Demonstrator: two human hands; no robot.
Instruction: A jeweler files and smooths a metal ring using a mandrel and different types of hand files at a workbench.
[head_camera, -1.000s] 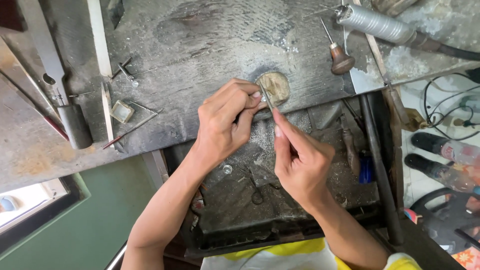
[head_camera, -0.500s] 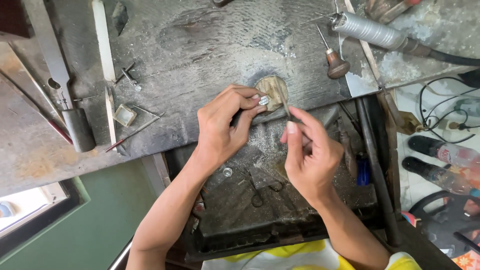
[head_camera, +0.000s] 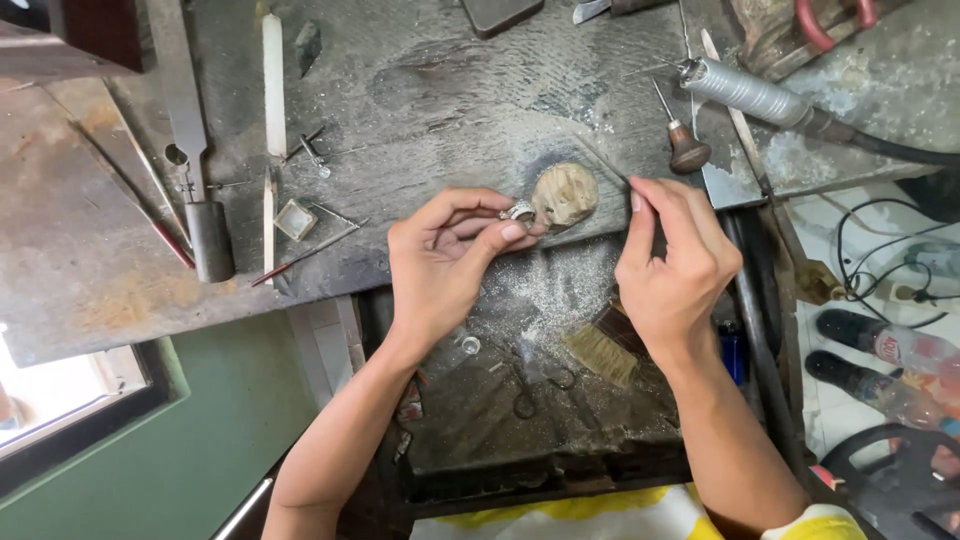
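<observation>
The left hand (head_camera: 445, 262) has its fingers (head_camera: 515, 232) clamped on a small silver ring (head_camera: 520, 211), pressed against the rounded wooden peg (head_camera: 566, 193) at the table (head_camera: 420, 90) edge. The right hand (head_camera: 672, 262) pinches a thin file (head_camera: 610, 168) just beside the peg. A brush (head_camera: 603, 350) lies in the tray (head_camera: 520, 440) below.
</observation>
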